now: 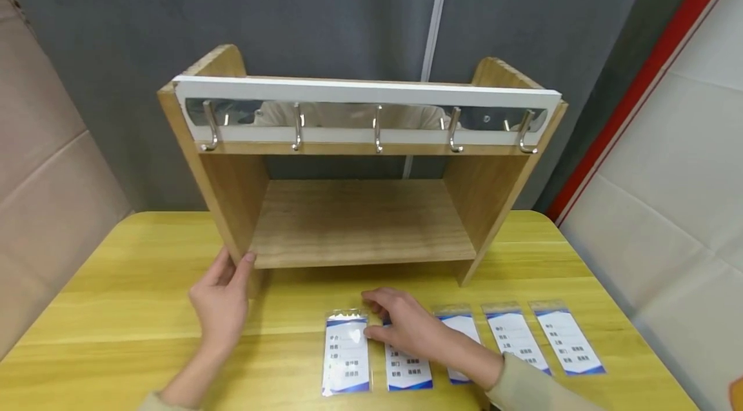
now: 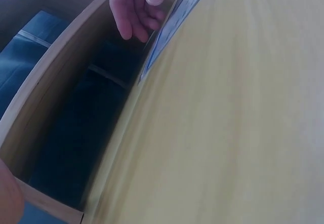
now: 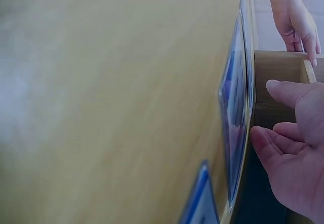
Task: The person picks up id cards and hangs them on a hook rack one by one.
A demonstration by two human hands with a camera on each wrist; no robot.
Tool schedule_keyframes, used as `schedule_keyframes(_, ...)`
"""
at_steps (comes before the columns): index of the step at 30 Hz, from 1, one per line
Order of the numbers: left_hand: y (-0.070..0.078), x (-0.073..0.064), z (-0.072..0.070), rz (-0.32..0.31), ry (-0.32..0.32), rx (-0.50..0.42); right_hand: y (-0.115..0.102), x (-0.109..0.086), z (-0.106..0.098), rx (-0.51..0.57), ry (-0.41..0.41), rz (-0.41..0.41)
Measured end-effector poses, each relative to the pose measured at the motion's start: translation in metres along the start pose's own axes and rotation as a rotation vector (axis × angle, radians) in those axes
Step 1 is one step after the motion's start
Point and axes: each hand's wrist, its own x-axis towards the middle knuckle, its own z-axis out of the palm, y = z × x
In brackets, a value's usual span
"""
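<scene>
A wooden shelf (image 1: 366, 220) stands on the table, a white rail with metal hooks (image 1: 377, 93) along its upper front. My left hand (image 1: 220, 308) grips the lower front edge of its left side panel, thumb in front. In front of the shelf lies a row of clear-sleeved name cards with blue and white print. Over the second card (image 1: 409, 373) from the left is my right hand (image 1: 406, 327), partly covering it, with thumb and fingers apart and nothing between them. Its fingertips are close to the leftmost card (image 1: 346, 359). In the right wrist view the right hand (image 3: 298, 143) has loosely bent fingers.
Three more cards lie to the right, the third (image 1: 462, 326) partly behind the right forearm, then a fourth (image 1: 518, 339) and a fifth (image 1: 569, 341). A grey curtain (image 1: 336, 11) hangs behind the yellow wood-grain table (image 1: 116, 308). Pale walls (image 1: 667, 159) flank both sides.
</scene>
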Motion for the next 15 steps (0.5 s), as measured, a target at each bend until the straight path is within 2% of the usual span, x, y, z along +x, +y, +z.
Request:
schedule_keyframes(8, -0.0007, -0.001, 0.0008, -0.028, 0.028, -0.066, -0.0006, 0.0044, 0.0018, 0.034, -0.002, 0.002)
schedule_keyframes(15, -0.0006, -0.001, 0.0001, -0.032, 0.008, -0.055, -0.0013, 0.008, 0.0051, 0.038, 0.001, 0.055)
